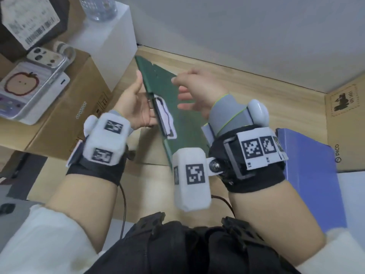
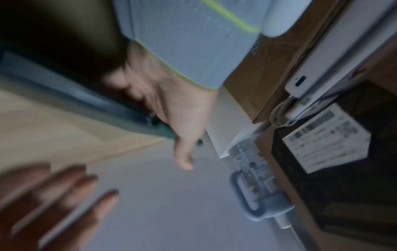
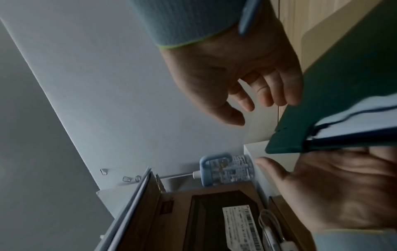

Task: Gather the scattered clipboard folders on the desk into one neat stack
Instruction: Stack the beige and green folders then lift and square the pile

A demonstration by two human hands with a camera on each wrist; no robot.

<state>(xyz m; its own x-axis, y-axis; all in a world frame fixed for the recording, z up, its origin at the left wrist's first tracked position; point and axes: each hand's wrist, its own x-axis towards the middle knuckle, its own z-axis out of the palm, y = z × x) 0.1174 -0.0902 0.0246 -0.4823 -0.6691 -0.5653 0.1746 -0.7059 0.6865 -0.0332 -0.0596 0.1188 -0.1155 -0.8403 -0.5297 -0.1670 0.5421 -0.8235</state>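
A dark green clipboard folder [image 1: 187,125] is tilted up off the wooden desk [image 1: 276,99], with a pale clip [image 1: 165,117] near its left edge. My left hand [image 1: 134,103] lies with its palm flat against that edge beside the clip, and its thumb [image 2: 182,152] reaches along the board. My right hand [image 1: 197,89] hovers just above the green board, fingers spread and loose, holding nothing. In the right wrist view the green clipboard [image 3: 343,84] rests over my left palm [image 3: 343,186], a small gap from my right hand [image 3: 247,95]. A blue folder [image 1: 310,165] lies flat under my right wrist.
A cardboard box [image 1: 65,119] bearing phones and a power bank stands at the left, and a white box [image 1: 110,42] behind it. Another cardboard box [image 1: 347,123] stands at the right. A grey wall [image 1: 237,36] closes the desk's far side.
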